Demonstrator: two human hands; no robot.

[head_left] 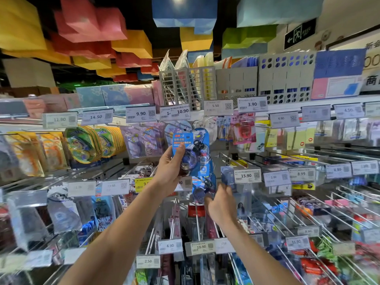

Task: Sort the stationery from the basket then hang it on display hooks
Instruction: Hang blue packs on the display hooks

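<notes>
- While both bare arms are raised toward a shop display wall, a blue blister pack point(190, 153) is gripped in the left hand point(169, 171), with the thumb pressed on its front near the clear bubble and the fingers hidden behind the card.
- That pack is held upright in front of the middle of the wall, just below the price label marked 10.90 point(175, 112) and level with the upper row of hanging goods.
- A second blue pack point(202, 189) of the same look is seen directly below the first, its lower part met by the right hand point(221, 204).
- The right hand is blurred; its fingers are curled at the lower pack's edge, but whether the pack is actually clasped cannot be told.
- Whether either pack already hangs on a hook cannot be told, since the hook ends are covered by the packs themselves.
- Round yellow-green packs point(86, 146) are hung in a dense row to the left of the held pack, and purple cartoon packs point(141, 141) are hung between the two.
- A pink-red pack point(243, 128) and yellow sticky-note pads point(287, 136) are hung to the right.
- Long bare wire display hooks point(292, 208) are seen jutting out at the lower right, with a label marked 15.90 point(247, 175) just right of the hands.
- Grey slotted file holders point(187, 87) are stood on the top shelf, above the labels.
</notes>
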